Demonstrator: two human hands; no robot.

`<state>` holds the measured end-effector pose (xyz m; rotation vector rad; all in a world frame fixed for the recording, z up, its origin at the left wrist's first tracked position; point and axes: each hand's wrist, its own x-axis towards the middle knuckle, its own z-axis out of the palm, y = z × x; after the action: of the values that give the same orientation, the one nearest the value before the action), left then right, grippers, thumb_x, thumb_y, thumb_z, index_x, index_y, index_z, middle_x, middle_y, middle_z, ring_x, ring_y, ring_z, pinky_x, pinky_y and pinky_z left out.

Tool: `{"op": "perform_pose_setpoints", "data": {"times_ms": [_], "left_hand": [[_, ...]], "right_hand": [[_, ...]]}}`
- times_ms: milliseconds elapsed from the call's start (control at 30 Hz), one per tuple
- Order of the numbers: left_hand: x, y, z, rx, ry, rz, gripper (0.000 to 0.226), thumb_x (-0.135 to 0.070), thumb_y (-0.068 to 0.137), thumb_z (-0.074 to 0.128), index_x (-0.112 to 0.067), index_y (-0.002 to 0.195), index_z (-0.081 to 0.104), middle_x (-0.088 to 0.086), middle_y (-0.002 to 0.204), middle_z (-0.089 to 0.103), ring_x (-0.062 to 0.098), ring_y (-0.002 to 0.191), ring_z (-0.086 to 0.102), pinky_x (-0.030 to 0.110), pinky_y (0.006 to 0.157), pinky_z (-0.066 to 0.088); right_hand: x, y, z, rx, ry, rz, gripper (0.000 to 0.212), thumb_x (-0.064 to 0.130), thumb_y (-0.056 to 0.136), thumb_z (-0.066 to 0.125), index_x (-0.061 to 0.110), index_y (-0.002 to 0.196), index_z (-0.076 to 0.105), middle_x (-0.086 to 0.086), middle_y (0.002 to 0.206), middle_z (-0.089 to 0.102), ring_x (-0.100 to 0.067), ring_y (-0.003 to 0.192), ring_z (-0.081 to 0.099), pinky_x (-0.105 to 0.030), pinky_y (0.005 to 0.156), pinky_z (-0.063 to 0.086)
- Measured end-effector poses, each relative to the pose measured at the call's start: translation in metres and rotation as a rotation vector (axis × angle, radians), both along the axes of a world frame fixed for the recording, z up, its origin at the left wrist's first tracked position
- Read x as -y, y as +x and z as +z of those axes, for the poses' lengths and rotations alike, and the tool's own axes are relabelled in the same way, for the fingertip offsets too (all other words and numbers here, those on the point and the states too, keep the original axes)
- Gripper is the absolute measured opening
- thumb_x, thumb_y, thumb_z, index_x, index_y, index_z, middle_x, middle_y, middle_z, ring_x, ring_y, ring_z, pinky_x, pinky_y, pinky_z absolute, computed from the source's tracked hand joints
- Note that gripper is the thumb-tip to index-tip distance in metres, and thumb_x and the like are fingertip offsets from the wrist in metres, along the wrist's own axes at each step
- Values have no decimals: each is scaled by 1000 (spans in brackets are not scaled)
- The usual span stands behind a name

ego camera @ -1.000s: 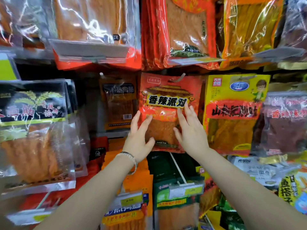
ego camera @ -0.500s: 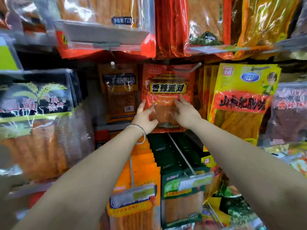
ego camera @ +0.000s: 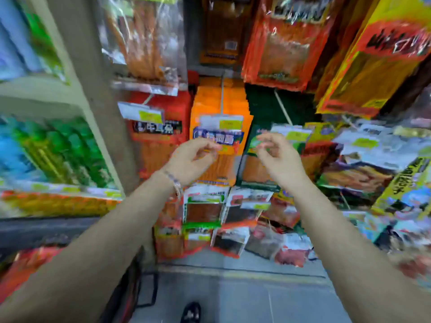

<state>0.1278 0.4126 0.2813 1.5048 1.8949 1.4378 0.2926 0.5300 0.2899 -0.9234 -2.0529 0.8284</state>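
Observation:
The frame is blurred by motion. My left hand (ego camera: 191, 159) and my right hand (ego camera: 277, 159) hang in the air in front of the snack rack, fingers loosely curled, holding nothing. The red snack packet (ego camera: 284, 43) that I touched before hangs on its hook at the top, well above both hands. An orange packet row (ego camera: 220, 127) with a price tag hangs just behind my left hand. A dark green packet row (ego camera: 268, 108) hangs behind my right hand.
Yellow packets (ego camera: 382, 61) hang at the upper right. Clear packets of orange strips (ego camera: 144, 38) hang at the upper left beside a grey upright post (ego camera: 98, 94). Several small packets (ego camera: 224, 220) hang lower down. Grey floor (ego camera: 245, 297) and a dark shoe (ego camera: 191, 312) show below.
Both hands have let go of the red packet and dropped away from it, fingers now curled. The view has swung down and left, showing lower rows and the floor.

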Motion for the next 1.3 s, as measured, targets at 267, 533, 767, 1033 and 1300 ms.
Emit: {"op": "perform_pose_setpoints", "data": {"times_ms": [267, 533, 767, 1033, 1300], "left_hand": [[223, -12, -181, 372, -419, 358, 18, 4, 88, 56, 2, 104, 64, 11, 93, 62, 5, 76, 59, 14, 77, 46], [392, -87, -263, 667, -639, 732, 9, -8, 83, 61, -15, 88, 65, 14, 89, 65, 22, 82, 58, 43, 78, 50], [465, -190, -291, 690, -797, 789, 10, -17, 88, 56, -25, 90, 63, 0, 87, 66, 24, 90, 63, 32, 79, 47], [471, -285, -340, 749, -864, 746, 11, -20, 88, 57, -31, 88, 62, -4, 91, 65, 22, 92, 62, 35, 88, 49], [451, -316, -401, 851, -899, 739, 12, -21, 89, 57, -30, 87, 64, -7, 91, 65, 13, 89, 60, 21, 80, 44]], "right_hand": [[164, -17, -146, 226, -417, 203, 18, -3, 88, 58, 0, 106, 61, -3, 74, 52, -13, 69, 48, -17, 64, 39], [303, -107, -248, 584, -684, 430, 19, 5, 89, 58, 10, 108, 59, -5, 86, 57, -25, 83, 59, -32, 79, 45], [379, -229, -296, 729, -727, 516, 19, 19, 91, 56, 27, 109, 55, 9, 92, 58, -8, 82, 56, -17, 68, 40], [385, -339, -394, 973, -986, 358, 37, 30, 94, 56, 18, 128, 44, 5, 105, 50, -17, 92, 53, -30, 78, 40], [363, -352, -481, 944, -1154, -207, 90, 54, 74, 72, 11, 143, 33, -13, 143, 42, -33, 128, 44, -44, 105, 39]]}}
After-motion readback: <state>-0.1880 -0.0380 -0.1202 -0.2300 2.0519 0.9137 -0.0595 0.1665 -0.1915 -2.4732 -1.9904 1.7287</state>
